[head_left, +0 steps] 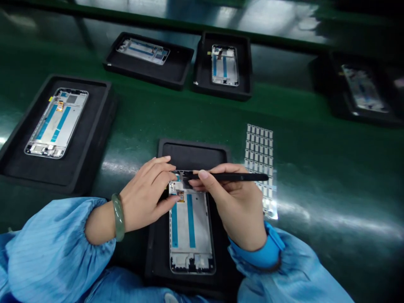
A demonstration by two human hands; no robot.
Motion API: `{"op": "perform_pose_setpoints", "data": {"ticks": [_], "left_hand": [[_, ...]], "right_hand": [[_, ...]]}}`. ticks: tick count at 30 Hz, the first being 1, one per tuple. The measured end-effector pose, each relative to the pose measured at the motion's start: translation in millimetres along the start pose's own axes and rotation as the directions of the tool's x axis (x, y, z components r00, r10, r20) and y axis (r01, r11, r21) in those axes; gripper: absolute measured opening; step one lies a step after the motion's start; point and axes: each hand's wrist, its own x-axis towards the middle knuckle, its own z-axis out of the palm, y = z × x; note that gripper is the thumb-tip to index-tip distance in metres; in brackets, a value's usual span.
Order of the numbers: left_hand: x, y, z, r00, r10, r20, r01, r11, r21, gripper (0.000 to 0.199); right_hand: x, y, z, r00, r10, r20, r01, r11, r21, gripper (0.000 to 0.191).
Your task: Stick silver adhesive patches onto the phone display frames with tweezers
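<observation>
A phone frame (200,223) with two blue strips lies in a black foam tray (195,151) right in front of me. My left hand (148,189), with a green bangle at the wrist, rests its spread fingertips on the frame's upper left edge. Pinched in my right hand (233,198) is a pair of black tweezers (243,176), held almost level. Their tip points left at the top end of the frame. Whether the tip holds a small part is hidden by my fingers.
A sheet of small rectangular stickers (259,147) lies right of my tray, partly behind my right hand. More black trays with phone frames stand around: one at left (94,139), two at the back (179,80) (246,90), and a blurred one at right (334,105). The green bench (315,168) is shiny.
</observation>
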Motion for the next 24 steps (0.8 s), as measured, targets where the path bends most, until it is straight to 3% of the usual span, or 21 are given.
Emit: {"op": "perform_pose_setpoints", "data": {"ticks": [16, 24], "left_hand": [[0.8, -0.3, -1.5, 1.0, 0.028, 0.006, -0.028, 0.999, 0.038, 0.026], [4.2, 9.4, -4.6, 0.996, 0.046, 0.077, -0.065, 0.963, 0.262, 0.028]], "right_hand": [[-0.2, -0.8, 1.0, 1.0, -0.007, 0.0, 0.007, 0.999, -0.035, 0.023], [0.0, 1.0, 2.1, 0.999, -0.052, 0.002, 0.052, 0.996, -0.076, 0.022]]}}
